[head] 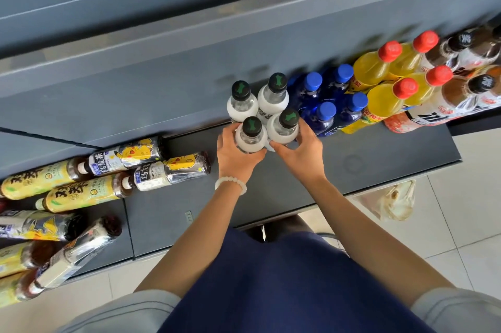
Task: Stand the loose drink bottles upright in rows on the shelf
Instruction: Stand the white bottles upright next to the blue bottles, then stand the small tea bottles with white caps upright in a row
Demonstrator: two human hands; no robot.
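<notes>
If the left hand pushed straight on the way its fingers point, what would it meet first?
The left hand already grips the front-left white bottle; pushed on, that bottle would likely meet the rear-left white bottle behind it.

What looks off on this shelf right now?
The tea bottles at the shelf's left end lie on their sides, criss-crossed, not upright. The white bottles between both hands and the rows to their right stand straight. No spill visible.

Dark grey metal shelf board (352, 170) runs from 9 to 3 o'clock, with a grey back panel (135, 83) behind and another grey ledge (189, 20) above at 12. Pale glossy floor tiles (466, 224) at 4 o'clock, a crumpled plastic bag (393, 202) lying there. Even daylight.
</notes>
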